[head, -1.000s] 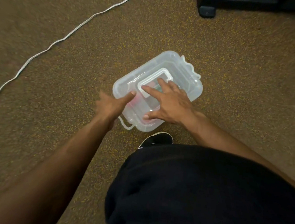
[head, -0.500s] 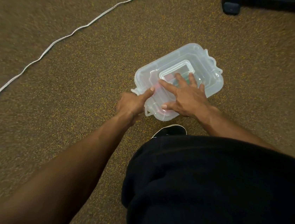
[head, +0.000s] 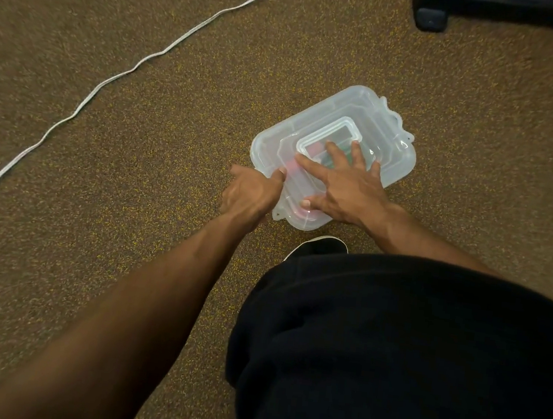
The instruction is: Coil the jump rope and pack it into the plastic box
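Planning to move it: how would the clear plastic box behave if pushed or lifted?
The plastic box looks thin and translucent, so probably light and somewhat flexible. Low and flat, it should not tip; the rough carpet likely resists sliding.

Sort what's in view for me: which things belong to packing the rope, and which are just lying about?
Job: box, lid on, pink and green shapes inside; left hand gripping its rim; right hand flat on the lid.
Lying about: shoe; black base, top right; white cord on carpet, maybe the rope, cannot tell.
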